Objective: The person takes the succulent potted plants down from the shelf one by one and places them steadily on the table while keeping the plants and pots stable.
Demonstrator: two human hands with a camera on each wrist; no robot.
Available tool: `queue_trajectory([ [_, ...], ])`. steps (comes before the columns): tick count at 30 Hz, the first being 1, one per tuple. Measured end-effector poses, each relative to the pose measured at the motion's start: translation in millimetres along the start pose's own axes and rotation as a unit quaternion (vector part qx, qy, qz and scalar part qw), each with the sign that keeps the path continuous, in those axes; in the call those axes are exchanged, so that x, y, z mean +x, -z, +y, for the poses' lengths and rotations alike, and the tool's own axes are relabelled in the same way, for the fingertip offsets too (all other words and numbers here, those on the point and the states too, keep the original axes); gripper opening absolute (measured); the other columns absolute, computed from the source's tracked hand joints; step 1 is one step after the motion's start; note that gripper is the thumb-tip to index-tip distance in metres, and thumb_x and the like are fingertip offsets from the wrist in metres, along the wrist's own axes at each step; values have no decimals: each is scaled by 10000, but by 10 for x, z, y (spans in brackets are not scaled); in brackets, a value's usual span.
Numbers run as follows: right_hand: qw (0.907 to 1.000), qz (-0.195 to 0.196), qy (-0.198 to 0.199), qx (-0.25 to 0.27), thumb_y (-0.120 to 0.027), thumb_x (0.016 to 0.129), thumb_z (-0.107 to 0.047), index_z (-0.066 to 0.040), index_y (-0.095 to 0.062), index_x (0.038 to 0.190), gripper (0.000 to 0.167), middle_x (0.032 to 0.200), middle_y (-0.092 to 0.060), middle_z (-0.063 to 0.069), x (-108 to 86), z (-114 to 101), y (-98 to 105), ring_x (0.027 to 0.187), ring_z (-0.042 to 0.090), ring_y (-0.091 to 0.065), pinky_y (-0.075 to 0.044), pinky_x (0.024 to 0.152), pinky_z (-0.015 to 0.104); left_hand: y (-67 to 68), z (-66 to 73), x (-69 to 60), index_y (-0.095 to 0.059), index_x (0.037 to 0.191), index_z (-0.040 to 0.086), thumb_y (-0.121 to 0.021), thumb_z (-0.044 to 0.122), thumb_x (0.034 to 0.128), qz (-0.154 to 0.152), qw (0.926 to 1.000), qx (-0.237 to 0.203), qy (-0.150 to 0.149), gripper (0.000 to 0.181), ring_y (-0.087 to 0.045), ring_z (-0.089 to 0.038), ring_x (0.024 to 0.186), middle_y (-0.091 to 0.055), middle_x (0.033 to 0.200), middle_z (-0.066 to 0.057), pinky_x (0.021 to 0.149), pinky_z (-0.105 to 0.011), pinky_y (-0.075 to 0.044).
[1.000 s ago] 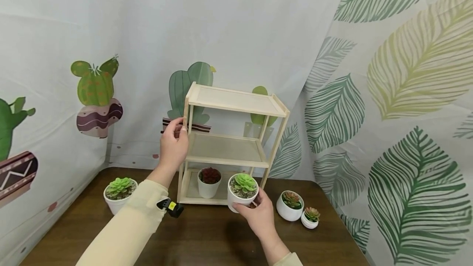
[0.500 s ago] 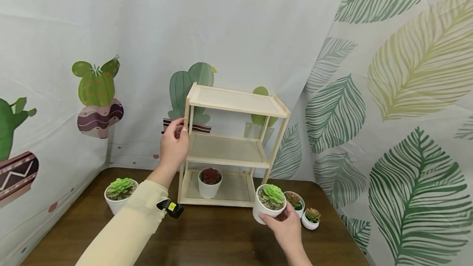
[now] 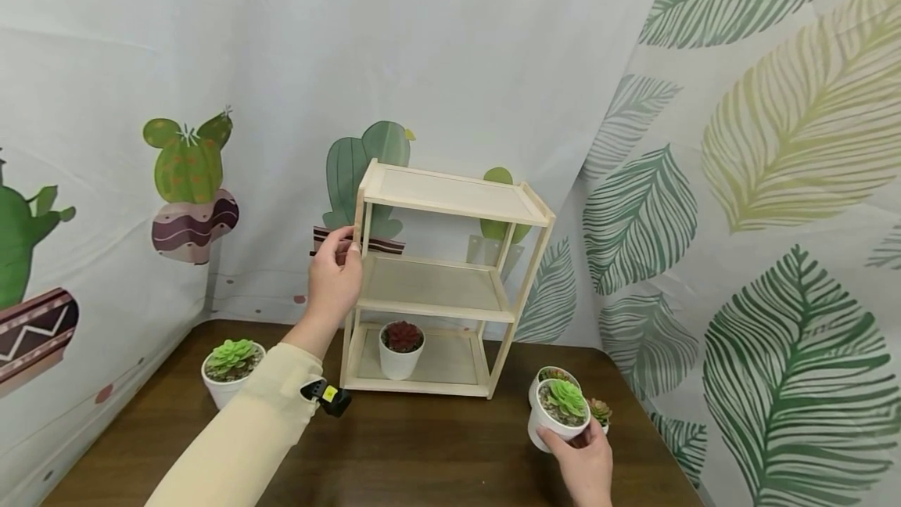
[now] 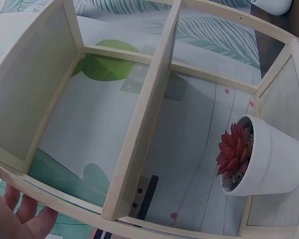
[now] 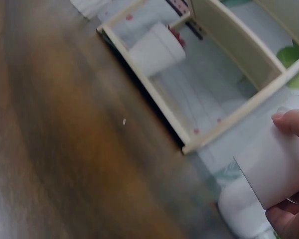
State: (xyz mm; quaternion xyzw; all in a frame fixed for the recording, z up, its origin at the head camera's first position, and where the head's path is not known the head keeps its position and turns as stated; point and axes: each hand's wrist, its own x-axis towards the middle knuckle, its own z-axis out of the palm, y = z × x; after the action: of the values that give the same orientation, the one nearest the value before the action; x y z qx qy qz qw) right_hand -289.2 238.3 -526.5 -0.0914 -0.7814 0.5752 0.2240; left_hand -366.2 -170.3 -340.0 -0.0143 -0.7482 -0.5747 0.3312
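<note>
My left hand (image 3: pixel 334 276) grips the left upright of a three-tier wooden shelf (image 3: pixel 436 308); in the left wrist view its fingers (image 4: pixel 27 209) wrap the frame. On the bottom tier stands a dark red succulent in a white pot (image 3: pixel 401 362). Off the shelf's right side, my right hand (image 3: pixel 590 466) holds a green succulent in a white pot (image 3: pixel 545 425), thumb on the near side. It appears raised above the table and partly covers a low white bowl with a reddish-green succulent (image 3: pixel 554 373). The right wrist view shows the held pot (image 5: pixel 276 164) from the side.
A small succulent (image 3: pixel 601 411), its pot mostly hidden, stands behind my right hand. At the left, another green succulent in a white pot (image 3: pixel 221 391) is near my left sleeve. The dark brown table (image 3: pixel 422 452) meets patterned cloth (image 3: pixel 493 45) behind and at the sides.
My right hand has carried the green succulent rightward and nearer, from before the shelf's bottom tier to in front of the low bowl. My left hand keeps its hold on the shelf.
</note>
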Motion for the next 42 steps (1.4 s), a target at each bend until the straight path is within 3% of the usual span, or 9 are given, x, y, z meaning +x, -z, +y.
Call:
queue_trajectory([
  [7, 9992, 258, -301, -110, -937, 738, -190, 49, -540, 1370, 784, 1296, -657, 277, 31, 240, 116, 859, -162, -536, -455, 750, 46, -2, -19, 7, -541, 1464, 180, -460, 262, 1076, 9, 10000, 48, -24, 405, -610, -302, 1063, -635, 1267, -185, 856, -394, -491],
  [11, 9977, 352, -477, -314, -937, 730, -200, 104, -466, 1397, 871, 1320, -609, 322, 60, 333, 145, 1010, 100, -644, -427, 723, 48, -5, -21, 8, -541, 1464, 178, -460, 263, 1077, 23, 10000, 43, -41, 405, -609, -303, 1062, -635, 1260, -180, 860, -394, -489],
  [15, 9960, 422, -603, -513, -940, 714, -198, 132, -416, 1418, 938, 1340, -569, 356, 91, 410, 137, 1193, 400, -591, -385, 719, 42, 3, -20, 6, -542, 1463, 178, -461, 265, 1077, 24, 10000, 40, -40, 403, -608, -306, 1063, -632, 1275, -205, 859, -393, -487],
  [18, 9961, 462, -533, -523, -940, 703, -175, 136, -417, 1406, 929, 1325, -572, 353, 102, 451, 131, 1176, 392, -596, -382, 728, 40, 12, -17, 1, -546, 1458, 180, -467, 260, 1076, 41, 10000, 20, -42, 398, -608, -308, 1062, -634, 1264, -194, 856, -395, -487],
  [23, 9964, 581, -457, -426, -942, 688, -146, 124, -431, 1384, 904, 1310, -577, 330, 123, 491, 126, 1022, 161, -603, -392, 733, 24, 16, -12, -1, -544, 1461, 175, -462, 252, 1078, 30, 10000, 56, -75, 399, -617, -309, 1075, -640, 1258, -176, 864, -408, -497],
  [26, 9960, 635, -488, -393, -945, 684, -138, 118, -438, 1378, 897, 1312, -581, 322, 137, 505, 123, 1018, 147, -601, -406, 739, 32, 10, -7, 1, -544, 1464, 177, -460, 252, 1081, 11, 9999, 90, -88, 399, -624, -305, 1081, -644, 1253, -167, 864, -407, -506],
  [31, 9948, 521, -732, -477, -943, 701, -189, 131, -377, 1429, 976, 1379, -516, 351, 165, 505, 111, 1227, 433, -578, -521, 941, 311, 0, 0, 6, -544, 1464, 180, -458, 254, 1076, -18, 9999, 91, -60, 404, -627, -316, 1092, -642, 1271, -186, 878, -431, -508],
  [34, 9936, 478, -874, -535, -935, 710, -209, 141, -344, 1450, 1009, 1402, -483, 373, 171, 501, 102, 1287, 491, -534, -472, 1043, 535, -3, 2, 5, -544, 1464, 179, -460, 252, 1074, -49, 10000, 59, -12, 406, -625, -329, 1101, -634, 1282, -203, 888, -452, -504],
  [42, 9928, 503, -888, -620, -934, 709, -223, 137, -366, 1440, 994, 1385, -502, 371, 165, 477, 91, 1269, 478, -541, -465, 1040, 535, 8, -7, 2, -544, 1468, 176, -457, 245, 1074, -14, 10000, 30, -9, 409, -623, -329, 1099, -637, 1265, -191, 886, -435, -498],
])
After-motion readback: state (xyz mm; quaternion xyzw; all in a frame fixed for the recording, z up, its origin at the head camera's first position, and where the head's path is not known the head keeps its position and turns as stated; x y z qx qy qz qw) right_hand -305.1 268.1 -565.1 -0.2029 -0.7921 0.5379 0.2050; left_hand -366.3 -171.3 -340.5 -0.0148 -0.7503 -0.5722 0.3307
